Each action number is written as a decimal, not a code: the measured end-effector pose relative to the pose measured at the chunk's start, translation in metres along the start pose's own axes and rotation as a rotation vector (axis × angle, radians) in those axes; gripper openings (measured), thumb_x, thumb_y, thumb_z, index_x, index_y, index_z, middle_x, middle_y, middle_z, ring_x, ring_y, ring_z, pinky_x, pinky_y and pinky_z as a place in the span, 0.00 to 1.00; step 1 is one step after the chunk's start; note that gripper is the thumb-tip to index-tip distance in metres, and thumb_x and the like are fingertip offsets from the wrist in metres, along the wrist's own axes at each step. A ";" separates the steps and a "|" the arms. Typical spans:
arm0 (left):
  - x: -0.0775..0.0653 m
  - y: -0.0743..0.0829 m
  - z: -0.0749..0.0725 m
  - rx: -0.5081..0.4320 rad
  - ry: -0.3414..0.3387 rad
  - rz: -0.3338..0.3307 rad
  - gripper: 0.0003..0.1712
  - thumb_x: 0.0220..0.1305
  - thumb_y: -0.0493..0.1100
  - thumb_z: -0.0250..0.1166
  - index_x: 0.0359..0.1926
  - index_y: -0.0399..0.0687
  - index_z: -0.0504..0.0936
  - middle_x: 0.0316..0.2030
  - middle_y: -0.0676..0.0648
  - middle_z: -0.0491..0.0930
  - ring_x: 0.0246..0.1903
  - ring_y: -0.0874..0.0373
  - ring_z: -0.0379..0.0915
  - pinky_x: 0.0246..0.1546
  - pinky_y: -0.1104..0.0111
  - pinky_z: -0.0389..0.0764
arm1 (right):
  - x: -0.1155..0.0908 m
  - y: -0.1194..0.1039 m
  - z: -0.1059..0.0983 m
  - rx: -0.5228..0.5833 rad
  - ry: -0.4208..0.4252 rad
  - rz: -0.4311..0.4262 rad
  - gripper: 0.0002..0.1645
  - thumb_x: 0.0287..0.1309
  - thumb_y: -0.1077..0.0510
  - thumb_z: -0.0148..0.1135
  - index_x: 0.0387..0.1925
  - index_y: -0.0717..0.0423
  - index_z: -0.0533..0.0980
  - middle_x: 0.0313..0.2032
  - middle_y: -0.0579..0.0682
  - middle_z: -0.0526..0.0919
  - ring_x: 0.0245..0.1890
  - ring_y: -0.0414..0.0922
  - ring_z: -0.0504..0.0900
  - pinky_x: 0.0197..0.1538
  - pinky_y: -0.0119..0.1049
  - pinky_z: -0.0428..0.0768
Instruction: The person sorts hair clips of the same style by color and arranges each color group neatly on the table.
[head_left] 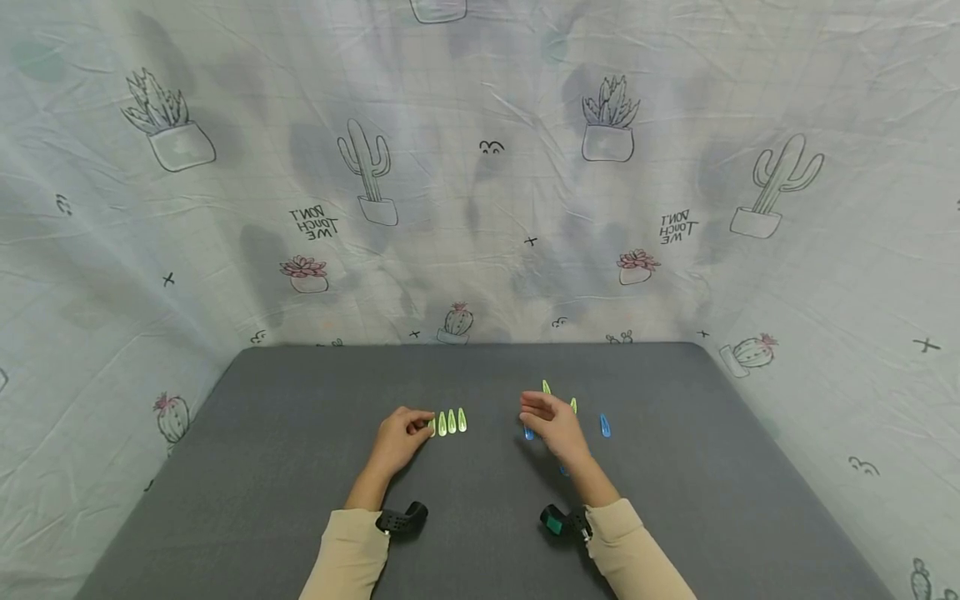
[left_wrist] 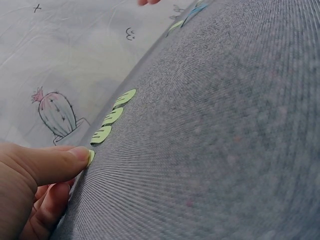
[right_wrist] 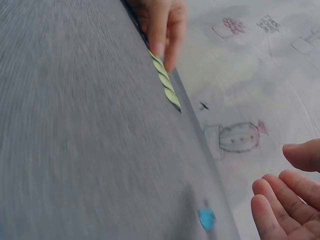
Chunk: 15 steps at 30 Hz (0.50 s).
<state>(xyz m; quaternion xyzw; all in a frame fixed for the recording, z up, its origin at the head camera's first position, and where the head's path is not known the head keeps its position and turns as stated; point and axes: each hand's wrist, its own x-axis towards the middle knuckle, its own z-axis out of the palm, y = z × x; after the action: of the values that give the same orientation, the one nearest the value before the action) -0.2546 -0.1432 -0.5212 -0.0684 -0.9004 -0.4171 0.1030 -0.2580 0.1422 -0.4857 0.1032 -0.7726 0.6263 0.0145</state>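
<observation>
At the left end of a short row of yellow-green snap hair clips (head_left: 452, 421), my left hand (head_left: 397, 437) pinches the endmost green clip (left_wrist: 91, 158) between thumb and fingers, down at the table surface. The other clips of that row lie side by side to its right. My right hand (head_left: 557, 427) hovers over the right group, its fingers loosely extended and holding nothing. Partly beneath it is a blue clip (head_left: 528, 434), also seen in the right wrist view as a blue clip (right_wrist: 206, 218). Beyond the hand lie two green clips, one farther back (head_left: 546, 387) and another (head_left: 573, 405).
A blue clip (head_left: 605, 426) lies right of my right hand, and another blue clip (head_left: 565, 471) is partly hidden by that forearm. The dark grey table (head_left: 300, 500) is backed by a hanging cactus-print cloth (head_left: 465, 192).
</observation>
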 end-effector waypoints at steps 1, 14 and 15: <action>0.000 0.000 0.000 0.002 0.001 0.000 0.12 0.54 0.37 0.70 0.42 0.46 0.86 0.30 0.50 0.76 0.27 0.62 0.66 0.31 0.68 0.69 | -0.001 0.000 -0.004 0.001 0.003 0.006 0.25 0.57 0.65 0.63 0.57 0.69 0.72 0.52 0.66 0.78 0.53 0.57 0.78 0.49 0.29 0.77; -0.001 -0.001 0.000 -0.002 0.003 0.005 0.12 0.54 0.38 0.70 0.42 0.46 0.86 0.31 0.50 0.76 0.27 0.62 0.66 0.31 0.68 0.69 | -0.007 0.016 -0.046 -0.035 0.093 0.041 0.26 0.57 0.66 0.63 0.57 0.70 0.71 0.54 0.68 0.76 0.54 0.58 0.78 0.45 0.24 0.77; -0.001 0.000 -0.001 -0.003 0.005 0.008 0.12 0.54 0.38 0.70 0.42 0.46 0.86 0.31 0.50 0.76 0.27 0.62 0.66 0.31 0.68 0.69 | -0.007 0.018 -0.049 -0.030 0.098 0.045 0.26 0.57 0.67 0.63 0.57 0.70 0.71 0.54 0.69 0.75 0.54 0.58 0.78 0.44 0.23 0.77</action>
<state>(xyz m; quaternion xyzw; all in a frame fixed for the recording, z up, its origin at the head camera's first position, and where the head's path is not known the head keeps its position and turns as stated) -0.2538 -0.1439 -0.5214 -0.0711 -0.8992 -0.4183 0.1067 -0.2597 0.1938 -0.4937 0.0546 -0.7825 0.6190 0.0396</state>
